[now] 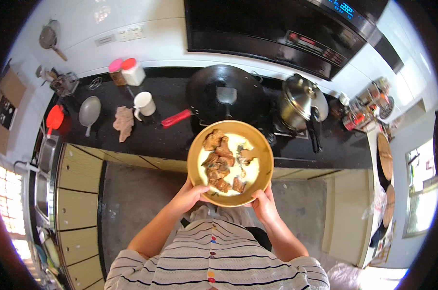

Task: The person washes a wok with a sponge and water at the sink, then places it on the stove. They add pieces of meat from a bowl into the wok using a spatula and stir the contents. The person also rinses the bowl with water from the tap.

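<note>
1. One left hand (190, 195) and one right hand (264, 203) grip the tan bowl (266, 157) of meat chunks (218, 165) between them, mid-frame.
2. The bowl overlaps the front edge of the black countertop (344, 150); grey floor (137, 203) spreads either side.

Between left hand (191, 197) and right hand (264, 203): bowl (265, 163) smooth, soft sheen on rim, material unclear; meat (219, 162) inside rough, moist-looking. Beyond both hands: counter (161, 144) polished, stone-like; wok (203, 89) dark metal, low sheen, its handle (176, 118) smooth, plastic-looking; spatula (226, 95) dull metal. Beyond right hand: cooker (291, 107) shiny steel. Beyond left hand: cloth (124, 123) matt, crumpled; mug (145, 104) smooth, glossy. Bodyward of hands: shirt (187, 251) textured knit. Beneath hands: floor (137, 193) matt, concrete-like. Far right of hands: boards (384, 154) wood.
</note>
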A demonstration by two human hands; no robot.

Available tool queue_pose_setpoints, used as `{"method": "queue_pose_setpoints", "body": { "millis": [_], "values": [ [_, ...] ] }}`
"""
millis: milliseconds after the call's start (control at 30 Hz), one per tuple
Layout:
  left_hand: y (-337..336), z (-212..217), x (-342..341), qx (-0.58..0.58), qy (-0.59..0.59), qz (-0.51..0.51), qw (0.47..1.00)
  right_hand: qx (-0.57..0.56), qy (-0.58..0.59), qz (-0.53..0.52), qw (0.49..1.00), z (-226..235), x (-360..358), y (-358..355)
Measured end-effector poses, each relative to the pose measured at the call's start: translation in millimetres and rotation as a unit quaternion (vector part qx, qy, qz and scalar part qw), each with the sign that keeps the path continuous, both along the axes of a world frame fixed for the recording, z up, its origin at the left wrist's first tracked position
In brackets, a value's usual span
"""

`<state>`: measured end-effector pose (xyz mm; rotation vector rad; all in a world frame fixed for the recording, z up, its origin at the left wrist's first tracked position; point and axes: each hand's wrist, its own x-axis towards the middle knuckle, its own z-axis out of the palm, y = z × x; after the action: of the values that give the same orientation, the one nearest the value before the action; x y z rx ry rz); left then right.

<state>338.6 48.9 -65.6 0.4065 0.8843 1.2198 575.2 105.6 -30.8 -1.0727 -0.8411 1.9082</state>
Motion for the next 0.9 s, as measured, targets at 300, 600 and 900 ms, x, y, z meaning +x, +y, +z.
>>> {"method": "queue_pose_setpoints", "body": {
  "millis": [300,600,900],
  "values": [
    [5,2,-73,-0.009,0.005,0.257,0.966,0.137,-0.167,0.236,0.947,12,-76,129],
    [61,6,-136,-0.019,0.004,0.306,0.952,0.04,-0.193,0.086,0.977,-108,-79,185],
    [92,-13,-225,0.01,0.001,0.218,0.976,0.058,-0.341,0.141,0.928,-16,-117,200]
  ]
}}
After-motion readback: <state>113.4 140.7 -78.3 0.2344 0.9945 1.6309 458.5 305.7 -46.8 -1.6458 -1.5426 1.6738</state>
